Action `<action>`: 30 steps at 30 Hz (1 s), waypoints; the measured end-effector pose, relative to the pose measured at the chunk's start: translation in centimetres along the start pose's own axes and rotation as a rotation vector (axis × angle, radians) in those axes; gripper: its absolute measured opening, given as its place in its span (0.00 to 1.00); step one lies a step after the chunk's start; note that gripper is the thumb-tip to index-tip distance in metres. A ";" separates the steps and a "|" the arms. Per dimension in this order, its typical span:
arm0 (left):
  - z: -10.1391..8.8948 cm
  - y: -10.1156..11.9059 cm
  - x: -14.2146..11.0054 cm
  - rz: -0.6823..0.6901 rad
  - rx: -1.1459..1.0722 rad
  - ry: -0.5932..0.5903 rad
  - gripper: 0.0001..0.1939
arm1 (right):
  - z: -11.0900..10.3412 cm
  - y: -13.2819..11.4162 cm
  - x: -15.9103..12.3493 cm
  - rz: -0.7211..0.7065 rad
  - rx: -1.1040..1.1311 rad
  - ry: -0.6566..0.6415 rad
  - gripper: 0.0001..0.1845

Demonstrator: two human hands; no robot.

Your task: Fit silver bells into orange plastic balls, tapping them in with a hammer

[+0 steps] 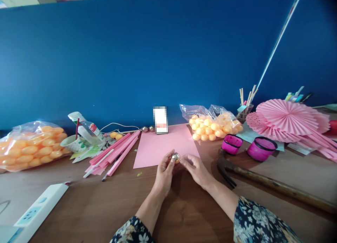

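Note:
A small shiny silver ball (176,157) is pinched between the thumb and fingers of my left hand (164,171), just above the front edge of a pink paper sheet (163,148). From the other side, my right hand (196,168) brings its thumb and fingertips together at the ball's right edge. Whether those fingertips grip the ball or something tiny beside it, I cannot make out. Two similar silver balls (147,129) lie behind the sheet, next to an upright phone (160,120) with a blurred screen.
Bags of orange balls lie left (31,148) and right (209,127). Pink paper strips (113,155), a plastic bottle (88,129) and a power strip (39,211) are on the left. On the right are magenta bands (260,150), pink paper fans (289,120) and a wooden-handled hammer (273,183).

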State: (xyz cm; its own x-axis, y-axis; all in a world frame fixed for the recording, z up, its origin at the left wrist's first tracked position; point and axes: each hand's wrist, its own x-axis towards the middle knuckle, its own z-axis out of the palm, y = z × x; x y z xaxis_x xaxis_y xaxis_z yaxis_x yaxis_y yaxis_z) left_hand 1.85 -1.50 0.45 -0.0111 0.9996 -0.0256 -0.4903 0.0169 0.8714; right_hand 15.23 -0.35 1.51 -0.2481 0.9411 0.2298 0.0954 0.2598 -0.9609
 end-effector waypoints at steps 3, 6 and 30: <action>0.0 0.0 0.0 -0.014 -0.026 -0.021 0.21 | 0.0 -0.1 0.0 0.005 0.005 -0.008 0.13; 0.0 0.1 0.0 -0.015 -0.036 -0.030 0.21 | -0.1 -0.2 0.0 0.012 0.008 -0.019 0.13; -0.7 -0.4 0.2 0.039 0.127 -0.057 0.22 | -0.1 -0.5 0.0 0.039 -0.029 -0.060 0.13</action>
State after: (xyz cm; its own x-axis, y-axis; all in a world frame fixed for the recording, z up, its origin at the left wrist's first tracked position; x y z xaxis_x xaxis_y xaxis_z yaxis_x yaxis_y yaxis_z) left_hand 1.44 -1.36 -0.20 0.0232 0.9991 0.0342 -0.3759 -0.0230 0.9264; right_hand 15.26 -0.45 1.98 -0.3011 0.9360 0.1822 0.1340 0.2307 -0.9638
